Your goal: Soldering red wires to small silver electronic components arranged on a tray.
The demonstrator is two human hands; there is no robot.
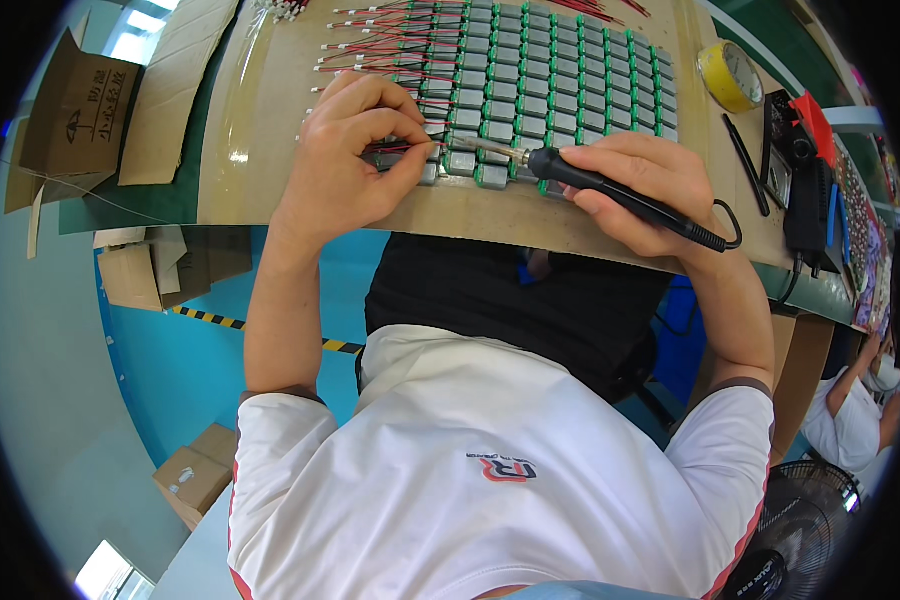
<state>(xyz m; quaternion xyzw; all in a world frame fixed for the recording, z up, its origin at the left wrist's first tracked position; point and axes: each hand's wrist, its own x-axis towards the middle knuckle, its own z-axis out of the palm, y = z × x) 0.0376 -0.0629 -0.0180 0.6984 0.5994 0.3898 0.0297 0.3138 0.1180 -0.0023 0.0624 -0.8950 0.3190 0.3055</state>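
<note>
My right hand [642,185] grips a black soldering iron [610,188]; its metal tip points left onto a small grey motor [462,162] in the nearest row. My left hand [355,150] pinches a thin red wire [395,149] beside that motor, fingers closed on it. Both hands rest on a brown cardboard sheet [270,120] that carries a grid of several grey motors with green ends [550,70] and red leads running left.
A yellow tape roll [727,76] lies at the right of the sheet. A black soldering station [808,185] with a red part stands further right, beside a black pen [745,163]. Cardboard boxes [75,110] sit at the left. Another person [855,405] is at the lower right, near a fan [800,540].
</note>
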